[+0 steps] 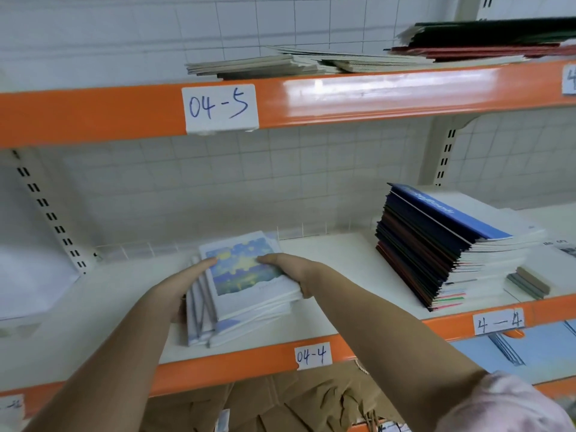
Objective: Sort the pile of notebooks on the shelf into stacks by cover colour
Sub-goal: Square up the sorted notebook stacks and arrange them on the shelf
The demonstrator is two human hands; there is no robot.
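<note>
Item held: small stack of white notebooks with blue-and-yellow cover art, centre of frame, resting on the shelf board marked 04-4.
Left hand: on the stack's left edge, fingers laid along it; how far they curl, cannot tell.
Right hand: grips the stack's right edge, thumb on the top cover.
Unsorted pile: tall, mixed dark and blue covers, right of frame, same shelf, well apart from the held stack.
Upper shelf: grey notebooks, top centre; dark green and red notebooks, upper right.

- shelf beam: orange painted metal, glossy
- label: white paper, matt
- notebooks: paper covers, smooth
- shelf board: white, matt
- sleeve: pink cloth
</note>
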